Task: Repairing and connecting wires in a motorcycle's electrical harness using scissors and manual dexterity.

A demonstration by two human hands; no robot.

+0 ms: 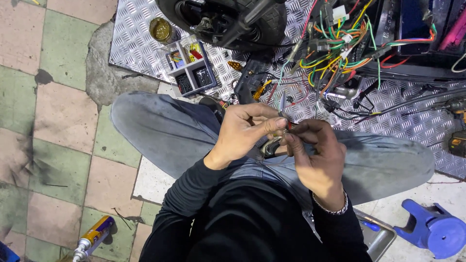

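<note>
Just below the tangle of coloured wires [335,48], over the person's lap, both hands meet around a thin wire [287,125] with a red end. The left hand [242,131] comes in from the tangle's lower left, its thumb and fingers pinched narrow on the wire's end, and the right hand [315,155] comes in from directly under the tangle, its fingertips likewise closed small on the same piece; the two pinches are touching or all but touching, so neither hand is nearer the piece than the other. The wire's long axis seems to run upward, away from the body and toward the tangle, though the stretch between fingers and tangle is too fine to follow with certainty. A small metal part [270,147] shows just beneath the pinch, between the two palms; whether a hand holds it cannot be told. A bracelet [332,209] circles the right wrist. To the left of the tangle stands a black wheel [228,19], and below the wheel, further from the tangle, a small parts tray [191,68] with compartments rests on the ribbed metal plate [136,43], a round tin [160,29] beside it. Well away from the tangle, down at the lower left on the tiled floor [63,111], lies a spray can [94,236]; at the lower right sits a blue plastic stool [434,230].
</note>
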